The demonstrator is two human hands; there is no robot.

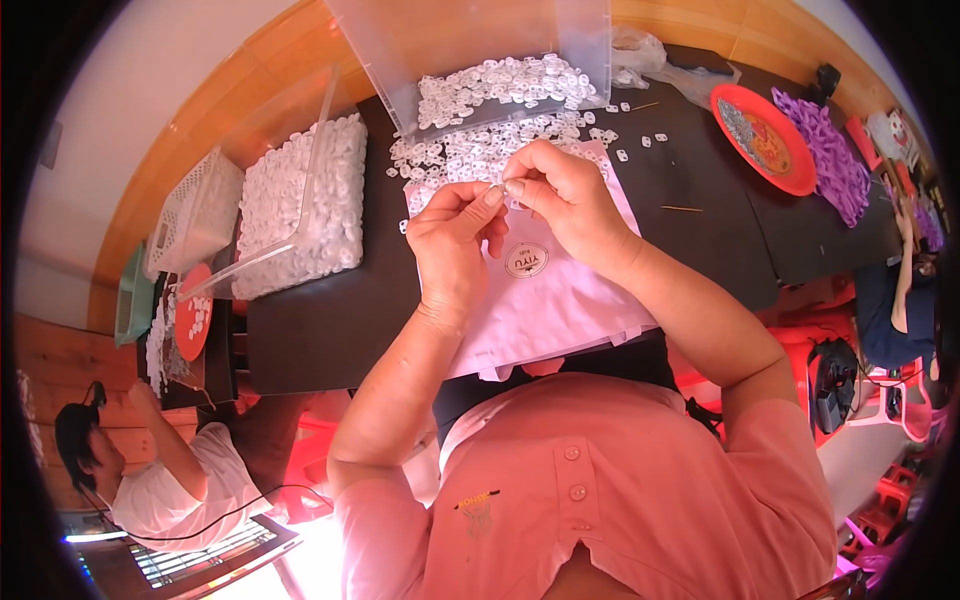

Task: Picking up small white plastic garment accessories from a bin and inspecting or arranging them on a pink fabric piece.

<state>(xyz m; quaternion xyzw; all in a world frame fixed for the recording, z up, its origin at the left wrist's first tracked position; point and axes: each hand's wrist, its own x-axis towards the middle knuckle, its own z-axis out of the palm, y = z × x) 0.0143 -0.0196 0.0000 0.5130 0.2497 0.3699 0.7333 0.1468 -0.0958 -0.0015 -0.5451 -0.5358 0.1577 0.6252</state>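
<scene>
My left hand [452, 238] and my right hand [573, 205] meet fingertip to fingertip above a pink cloth-like sheet [560, 305] with a round printed mark. Both are pinched closed on something tiny and pale that the fingers mostly cover. Just beyond them, many small white pieces with dark holes [440, 157] lie loose on the dark table [310, 345]. More such pieces fill the bottom of a clear plastic bin [480, 40] tipped on its side, its mouth toward me.
At left, a clear box [300, 240] is heaped with white pieces beside a white basket [195, 215]. Right, a red plate [800, 175] holds small metallic bits next to purple strands [830, 150]. A thin stick [682, 208] lies nearby. Other people sit at both sides.
</scene>
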